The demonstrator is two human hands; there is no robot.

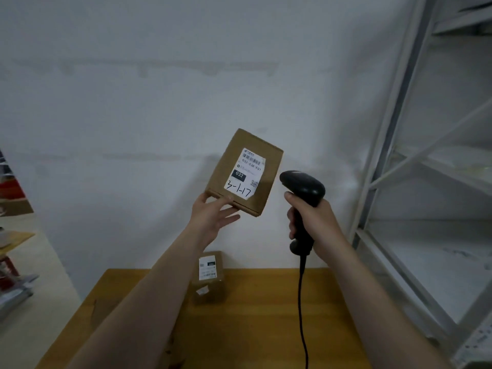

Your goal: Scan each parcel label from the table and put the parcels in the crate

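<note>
The left hand (210,214) is pinching a flat brown cardboard parcel (243,173) by its lower corner, raised beside the black handheld scanner (303,198) the right hand (314,222) is gripping.

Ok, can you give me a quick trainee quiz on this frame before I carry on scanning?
1. Multiple choice: what does the right hand grip? A) a tape roll B) the black scanner C) a pen
2. True or false: the held parcel in the left hand lies flat on the table.
3. Fill in: the handwriting on the held parcel's label reads ____.
Key: 1 is B. 2 is false: the parcel is raised above the table, label towards the camera. 3 is 3-1-17.
</note>
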